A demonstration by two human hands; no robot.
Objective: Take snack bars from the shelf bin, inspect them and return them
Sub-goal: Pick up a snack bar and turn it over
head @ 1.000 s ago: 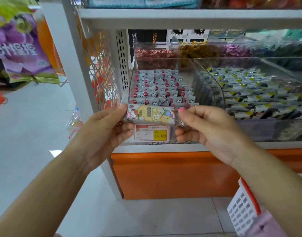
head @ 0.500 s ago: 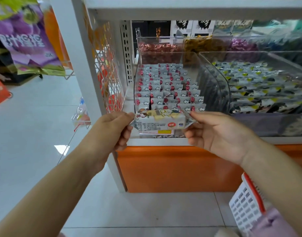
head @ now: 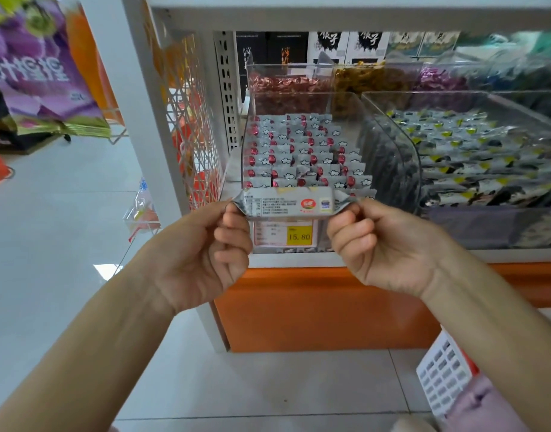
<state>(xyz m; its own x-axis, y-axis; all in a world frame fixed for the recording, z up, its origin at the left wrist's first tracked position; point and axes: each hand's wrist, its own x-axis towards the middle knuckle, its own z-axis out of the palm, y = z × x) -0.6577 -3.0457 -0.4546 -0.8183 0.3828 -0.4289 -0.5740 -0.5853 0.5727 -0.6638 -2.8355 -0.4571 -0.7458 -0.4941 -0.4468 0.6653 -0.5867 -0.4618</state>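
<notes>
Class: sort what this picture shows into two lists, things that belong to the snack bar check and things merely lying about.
Job: snack bar, pinched at its ends by left hand and right hand; clear bin behind it.
Lying about: price tag; neighbouring bin; purple bags; white basket.

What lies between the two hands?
A snack bar, its ends pinched by the left hand and right hand, in the head view.

Snack bar (head: pixel 288 203) held level in front of clear shelf bin (head: pixel 389 141), printed back side up. Left hand (head: pixel 202 247) pinches its left wrapper end, right hand (head: pixel 377 241) pinches the right end. Bin full of matching bars. Yellow price tag (head: pixel 298 236) just below the bar.
</notes>
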